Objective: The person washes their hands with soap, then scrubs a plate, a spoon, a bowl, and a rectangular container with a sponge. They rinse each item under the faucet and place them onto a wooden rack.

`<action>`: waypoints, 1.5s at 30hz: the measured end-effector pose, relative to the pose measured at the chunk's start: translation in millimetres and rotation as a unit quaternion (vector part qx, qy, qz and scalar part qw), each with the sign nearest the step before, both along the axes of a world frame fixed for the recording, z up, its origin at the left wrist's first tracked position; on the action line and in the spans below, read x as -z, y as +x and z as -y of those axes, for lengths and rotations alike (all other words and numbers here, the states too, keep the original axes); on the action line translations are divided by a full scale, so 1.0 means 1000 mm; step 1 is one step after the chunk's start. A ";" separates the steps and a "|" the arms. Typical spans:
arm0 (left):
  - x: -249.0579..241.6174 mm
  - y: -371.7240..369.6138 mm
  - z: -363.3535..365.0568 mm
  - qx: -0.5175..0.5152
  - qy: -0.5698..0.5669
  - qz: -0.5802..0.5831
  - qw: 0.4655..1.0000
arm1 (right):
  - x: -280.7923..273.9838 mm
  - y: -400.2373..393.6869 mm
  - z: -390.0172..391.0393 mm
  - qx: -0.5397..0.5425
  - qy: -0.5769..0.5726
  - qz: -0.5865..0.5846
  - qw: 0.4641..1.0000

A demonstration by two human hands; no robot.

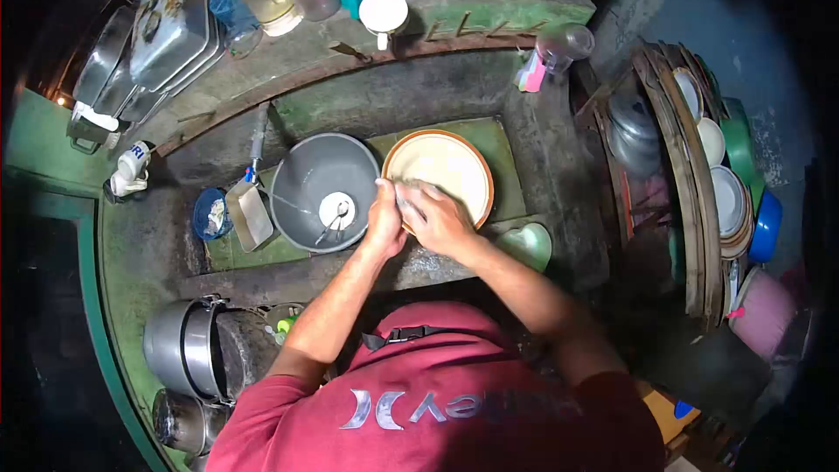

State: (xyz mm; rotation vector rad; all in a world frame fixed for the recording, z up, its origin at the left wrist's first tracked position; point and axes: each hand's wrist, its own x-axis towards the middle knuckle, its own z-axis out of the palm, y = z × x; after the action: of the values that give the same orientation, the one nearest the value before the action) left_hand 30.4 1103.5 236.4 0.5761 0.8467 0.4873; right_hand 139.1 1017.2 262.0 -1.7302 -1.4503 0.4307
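Observation:
A cream plate [441,166] with an orange-brown rim stands in the sink area, to the right of a grey basin [319,170]. My left hand [384,223] is closed at the plate's lower left edge, its thumb pointing up and its fingers around the rim. Over the lower part of the plate lies my right hand [437,218], fingers bent and close against my left hand; anything under them is hidden. Inside the basin are a small white dish [336,209] and some spoons, with a thin stream of water falling from the tap [255,144].
Left of the basin are a blue basket [212,213] and a rectangular tray [251,217]. A pale green dish [526,247] lies right of my hands. Cups, including a white mug [383,13], line the back ledge. A wooden rack [690,183] holds dishes at right.

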 end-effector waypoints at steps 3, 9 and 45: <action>-0.008 -0.018 -0.006 -0.003 0.042 0.018 0.999 | 0.019 0.046 0.016 -0.076 -0.023 0.214 0.974; -0.005 -0.015 0.003 0.010 0.116 0.054 0.992 | -0.003 -0.006 -0.048 -0.011 0.083 0.144 0.986; -0.017 -0.031 -0.013 -0.030 0.143 0.070 0.987 | -0.002 -0.018 -0.059 -0.083 0.134 0.080 0.984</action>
State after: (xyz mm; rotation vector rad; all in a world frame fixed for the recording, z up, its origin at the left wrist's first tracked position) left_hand -0.2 1116.9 253.0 0.7721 0.6650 0.7042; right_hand 120.6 1076.0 263.8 -1.4625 -1.6921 0.1749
